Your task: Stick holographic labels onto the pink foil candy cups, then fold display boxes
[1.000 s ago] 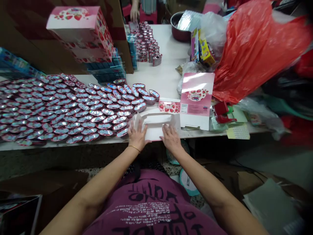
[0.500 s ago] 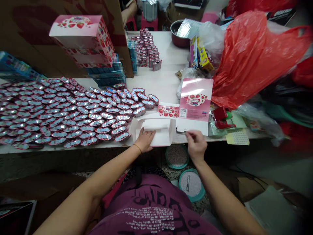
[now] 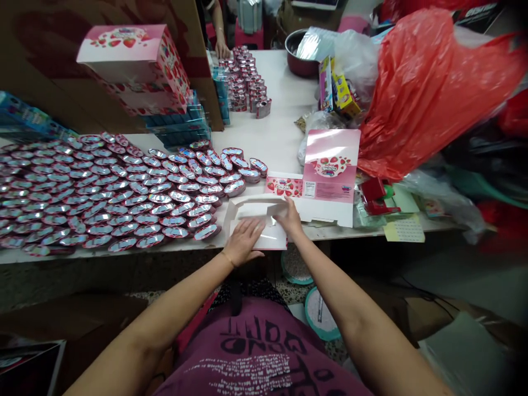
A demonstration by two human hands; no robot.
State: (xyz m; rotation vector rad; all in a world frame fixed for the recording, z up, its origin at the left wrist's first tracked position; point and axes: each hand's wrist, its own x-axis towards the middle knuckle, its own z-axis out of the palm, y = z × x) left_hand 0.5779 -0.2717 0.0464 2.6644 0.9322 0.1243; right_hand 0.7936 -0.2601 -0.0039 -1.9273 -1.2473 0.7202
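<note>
A part-folded carton [image 3: 272,240], white inside, lies at the table's front edge before me. My left hand [image 3: 244,241] rests on its near left part with the fingers stretched out. At the carton's right end, my right hand [image 3: 290,219] has its thumb inside and its fingers at the side flap, pinching it. Just to the right lies a pink and white strawberry-print carton [image 3: 329,170], opened flat. Many small oval foil-topped packs [image 3: 136,203] stand in rows to the left of my hands.
Strawberry boxes [image 3: 127,60] are stacked at the back left, before a big brown carton [image 3: 49,66]. A red plastic bag [image 3: 421,93] and a red tool [image 3: 374,197] lie on the right. Another person's hand [image 3: 221,48] is at the far side.
My right hand has moved left from the flat carton to the right end of the folded one. My left hand has shifted slightly. The other person's hand has come down near the far packs.
</note>
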